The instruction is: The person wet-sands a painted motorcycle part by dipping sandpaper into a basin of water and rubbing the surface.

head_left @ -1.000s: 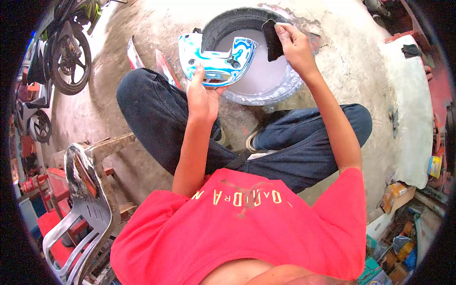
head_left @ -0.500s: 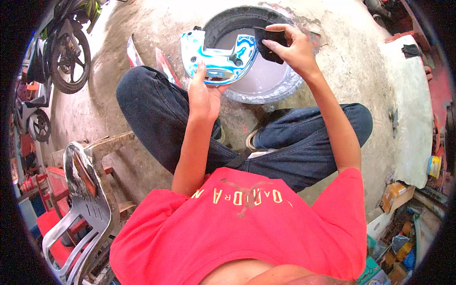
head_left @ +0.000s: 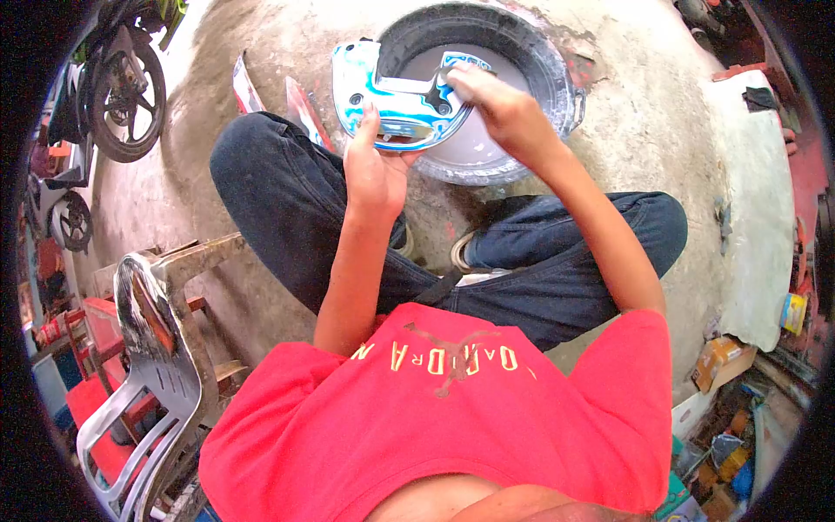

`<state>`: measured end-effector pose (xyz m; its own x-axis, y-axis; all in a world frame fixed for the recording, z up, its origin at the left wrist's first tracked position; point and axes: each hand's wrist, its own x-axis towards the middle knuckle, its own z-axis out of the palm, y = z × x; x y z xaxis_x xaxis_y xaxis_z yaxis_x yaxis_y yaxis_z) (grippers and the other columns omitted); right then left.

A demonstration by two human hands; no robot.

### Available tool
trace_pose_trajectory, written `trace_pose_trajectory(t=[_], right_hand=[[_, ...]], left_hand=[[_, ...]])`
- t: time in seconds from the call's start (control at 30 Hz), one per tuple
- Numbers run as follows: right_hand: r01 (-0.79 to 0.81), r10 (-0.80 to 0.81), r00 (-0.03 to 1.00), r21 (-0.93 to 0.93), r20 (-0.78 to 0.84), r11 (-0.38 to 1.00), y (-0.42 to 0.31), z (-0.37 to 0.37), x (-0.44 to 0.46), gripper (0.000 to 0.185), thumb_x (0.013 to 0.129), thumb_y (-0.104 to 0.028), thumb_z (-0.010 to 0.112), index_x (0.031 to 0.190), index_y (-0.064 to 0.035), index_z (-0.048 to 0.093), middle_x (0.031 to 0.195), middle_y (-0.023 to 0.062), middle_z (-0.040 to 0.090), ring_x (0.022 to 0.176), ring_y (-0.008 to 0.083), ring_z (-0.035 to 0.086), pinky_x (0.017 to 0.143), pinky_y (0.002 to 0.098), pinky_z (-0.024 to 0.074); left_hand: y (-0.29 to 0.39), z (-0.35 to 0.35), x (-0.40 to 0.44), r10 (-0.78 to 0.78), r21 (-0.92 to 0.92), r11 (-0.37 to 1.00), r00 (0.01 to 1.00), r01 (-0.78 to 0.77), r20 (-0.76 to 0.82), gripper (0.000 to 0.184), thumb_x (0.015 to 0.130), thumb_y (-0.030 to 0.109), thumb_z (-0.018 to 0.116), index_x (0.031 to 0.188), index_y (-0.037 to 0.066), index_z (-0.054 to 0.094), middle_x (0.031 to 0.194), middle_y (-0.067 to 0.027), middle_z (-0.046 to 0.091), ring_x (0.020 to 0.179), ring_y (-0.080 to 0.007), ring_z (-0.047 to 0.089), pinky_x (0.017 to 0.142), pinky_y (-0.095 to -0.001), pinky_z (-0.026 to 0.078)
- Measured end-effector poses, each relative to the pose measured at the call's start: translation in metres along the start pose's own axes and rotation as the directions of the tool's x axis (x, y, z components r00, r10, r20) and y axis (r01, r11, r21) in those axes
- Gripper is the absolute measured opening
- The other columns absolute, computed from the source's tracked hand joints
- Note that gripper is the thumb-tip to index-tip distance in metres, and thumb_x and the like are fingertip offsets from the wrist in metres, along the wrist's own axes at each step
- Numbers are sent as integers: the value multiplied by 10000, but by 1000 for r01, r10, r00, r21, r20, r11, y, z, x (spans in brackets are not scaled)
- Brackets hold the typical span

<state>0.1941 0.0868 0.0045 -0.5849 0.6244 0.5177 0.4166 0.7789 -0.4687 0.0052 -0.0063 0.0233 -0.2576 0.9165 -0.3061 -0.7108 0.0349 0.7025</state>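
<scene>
A blue and white curved panel (head_left: 391, 100) is held over the left rim of a round black tub (head_left: 557, 74) with cloudy grey liquid in it. My left hand (head_left: 376, 170) grips the panel's lower edge, thumb on its face. Against the panel's right arm, my right hand (head_left: 500, 104) presses a small black piece of sheet or cloth (head_left: 440, 89); its fingers are closed on it and partly blurred. Most of the black piece is hidden under the fingers.
Two red and white panels (head_left: 304, 113) lie on the concrete floor left of the tub. A grey plastic chair (head_left: 165, 374) stands at lower left, motorcycle wheels (head_left: 129, 100) at upper left. A cardboard box (head_left: 724, 363) sits at right.
My right hand has moved left and down from above the tub, bringing the black piece onto the panel's right arm. My left hand still holds the panel in nearly the same place.
</scene>
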Motion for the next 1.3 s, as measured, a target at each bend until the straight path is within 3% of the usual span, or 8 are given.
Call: trace_pose_trajectory(t=[0.03,0.23,0.43,0.63,0.77,0.97,1.1,1.3], right_hand=[[-108,108,994,51,-14,993,6,-1,0,402,895,44,566,1289,-14,625,1312,199,633,1247,335,600,1081,392,472],[190,-200,972,93,122,977,-51,2,-8,520,868,70,537,1363,-80,593,1377,176,599,1293,329,570,1132,412,423],[-103,101,995,99,20,990,2,-5,-4,376,937,17,539,1301,-31,622,1284,201,648,1246,330,606,1069,393,478],[178,-179,983,26,48,984,-23,1,-2,410,929,-18,575,1333,-78,614,1344,167,623,1270,313,590,1091,407,459],[-130,131,991,78,-4,988,13,-7,5,372,937,-29,585,1307,-45,616,1323,186,631,1274,346,579,1077,399,459],[85,-110,987,205,115,975,-37,7,-3,415,953,-19,528,1364,-46,574,1364,209,597,1312,352,544,1130,431,396],[-266,259,964,235,61,935,10,-5,8,343,997,-69,518,1327,-13,589,1326,222,617,1269,356,577,1078,385,443],[1,-22,995,221,93,975,-57,7,-11,386,965,-11,551,1346,-53,590,1376,197,590,1361,352,499,1164,456,345]], left_hand=[[0,1,-1,-4,7,1000,1000,4,-6,390,1077,344,448,1328,51,503,1261,-145,624,1129,-283,642,930,-494,553],[-4,-5,5,31,-72,997,999,-30,18,370,1071,322,468,1318,50,512,1251,-147,628,1120,-286,646,913,-514,555],[-3,3,1,3,-10,1000,1000,-2,28,360,1072,322,464,1305,51,511,1237,-134,632,1089,-274,661,878,-479,579],[-7,-3,3,-20,12,1000,1000,20,14,384,1075,354,453,1310,56,514,1228,-128,641,1081,-253,666,875,-458,584],[-5,8,-5,-33,3,999,997,33,71,368,1080,338,444,1318,65,510,1230,-124,639,1075,-257,669,865,-449,588],[-10,-7,3,-52,-21,998,995,54,83,373,1085,351,424,1334,85,500,1234,-122,637,1055,-246,672,832,-437,588],[-9,3,-2,-43,-7,999,997,44,56,394,1085,359,417,1336,67,501,1243,-127,634,1083,-258,663,882,-463,572],[-6,-10,4,-59,-41,997,985,67,165,409,1081,367,426,1344,64,505,1275,-132,623,1129,-260,646,898,-460,568]])
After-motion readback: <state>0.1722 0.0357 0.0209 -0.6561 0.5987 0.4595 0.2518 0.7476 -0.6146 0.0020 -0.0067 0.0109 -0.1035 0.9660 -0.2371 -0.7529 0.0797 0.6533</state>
